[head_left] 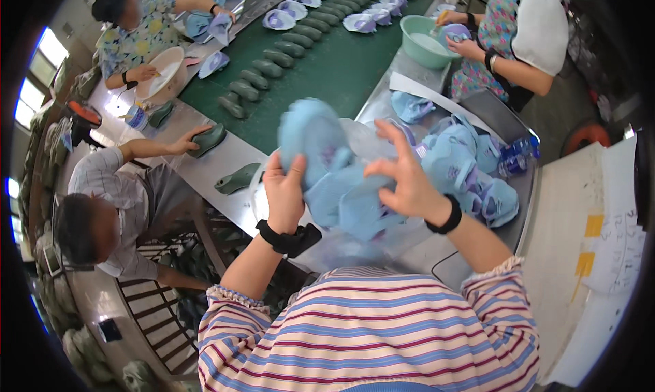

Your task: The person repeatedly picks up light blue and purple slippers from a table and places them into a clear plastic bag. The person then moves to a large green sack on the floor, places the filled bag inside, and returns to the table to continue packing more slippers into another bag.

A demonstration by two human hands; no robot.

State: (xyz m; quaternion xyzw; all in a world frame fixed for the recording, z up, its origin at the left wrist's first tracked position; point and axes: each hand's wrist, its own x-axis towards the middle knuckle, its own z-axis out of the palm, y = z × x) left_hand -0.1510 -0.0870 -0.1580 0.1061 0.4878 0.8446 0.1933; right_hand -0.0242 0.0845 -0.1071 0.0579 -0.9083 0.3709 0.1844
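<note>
My left hand (284, 194) grips a light blue shoe upper (310, 136) between thumb and fingers, its shape smeared by motion. Just right of it, my right hand (409, 184) is raised with its fingers spread and nothing clearly in them. Between the two hands, more light blue upper material (355, 195) hangs or lies over a whitish, see-through container or bag that is partly covered; whether it joins the held piece I cannot tell. A heap of blue and purple uppers (454, 153) lies to the right of my right hand.
Dark green shoe lasts (271, 68) line a green belt (341, 95), with purple uppers (360, 22) alongside. Co-workers sit left, far left and far right; the nearest touches a last (207, 141). A green basin (421, 51), a cream basin (176, 75) and a blue bottle (518, 156) stand around.
</note>
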